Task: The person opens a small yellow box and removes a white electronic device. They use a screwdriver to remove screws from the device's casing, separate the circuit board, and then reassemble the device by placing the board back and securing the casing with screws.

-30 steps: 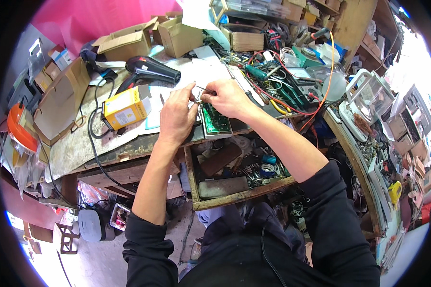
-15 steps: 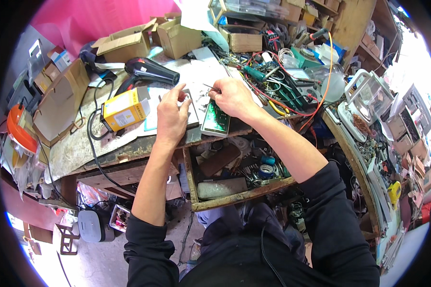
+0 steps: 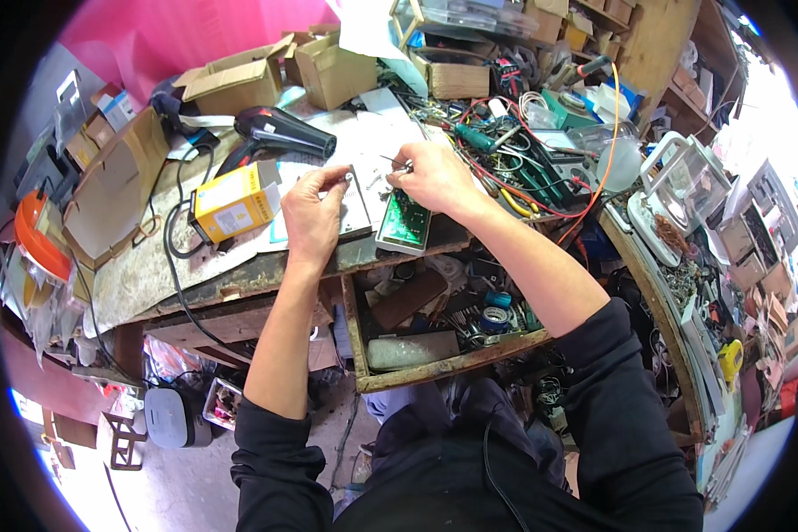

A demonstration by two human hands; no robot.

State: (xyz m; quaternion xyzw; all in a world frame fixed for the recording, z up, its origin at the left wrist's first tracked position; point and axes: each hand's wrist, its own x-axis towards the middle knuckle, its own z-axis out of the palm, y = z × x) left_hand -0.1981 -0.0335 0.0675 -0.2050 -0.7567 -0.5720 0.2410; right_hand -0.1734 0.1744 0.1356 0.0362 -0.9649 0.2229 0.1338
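Observation:
My left hand (image 3: 310, 217) is over the front of the workbench, thumb and fingertips pinched together. Whatever it pinches is too small to name. My right hand (image 3: 436, 180) is closed around a thin dark pointed tool (image 3: 392, 160), whose tip sticks out to the left; its kind is not clear. Just below the right hand, a green circuit board (image 3: 405, 225) in a pale frame lies at the bench edge. A flat pale panel with a dark edge (image 3: 357, 208) lies between my hands. Small loose pieces are scattered near it.
A black hair dryer (image 3: 284, 133) and a yellow box (image 3: 232, 206) lie to the left, with a black cable beside them. Wires and tools, including a green-handled screwdriver (image 3: 475, 137), crowd the right. Below, an open drawer (image 3: 448, 371) holds tape rolls and parts.
My left hand has drawn slightly down and left, and its fingers, apart before, are now pinched together. The right hand stays near the circuit board, almost unmoved.

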